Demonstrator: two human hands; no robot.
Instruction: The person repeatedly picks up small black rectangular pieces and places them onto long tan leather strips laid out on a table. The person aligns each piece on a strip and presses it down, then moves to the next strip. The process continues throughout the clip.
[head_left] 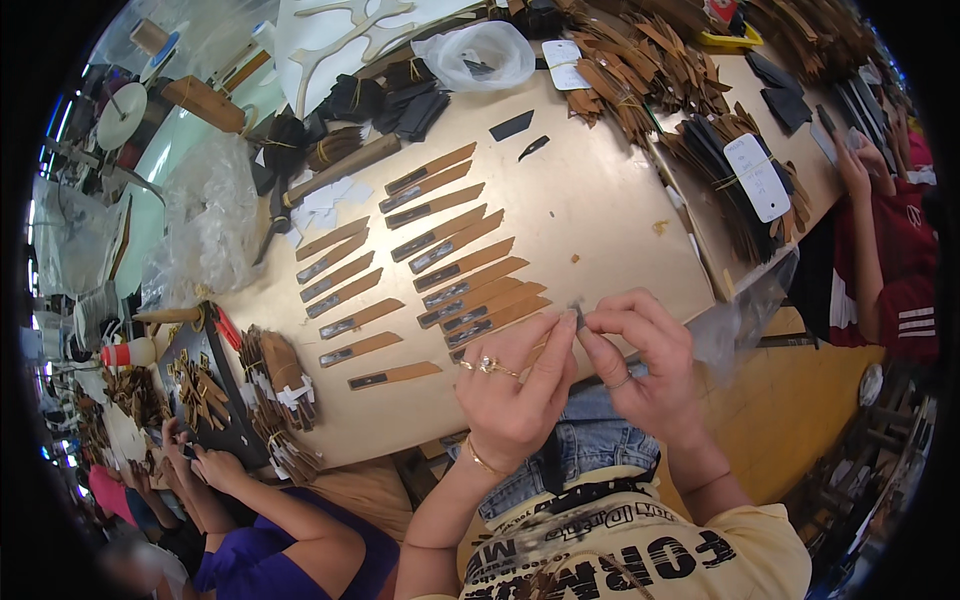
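Close to the table's near edge, my left hand (518, 385) and my right hand (645, 355) meet with fingertips pinched together. Between them is a small dark piece (579, 317), mostly covered by the fingers, so its kind cannot be made out. Left of my hands lie two columns of brown leather strips (415, 368) with slanted ends, each bearing a dark rectangular patch. The nearest strips of the right-hand column run partly behind my left hand. Farther off, a dark slanted piece (511, 126) and a small black piece (534, 147) lie apart on the table.
A hammer (340, 170) lies beyond the strips at the left. Tied bundles of brown strips (640, 75) and a tagged dark bundle (725, 185) sit at the back and right. Co-workers' arms (240, 480) show at lower left and an arm (862, 240) at right.
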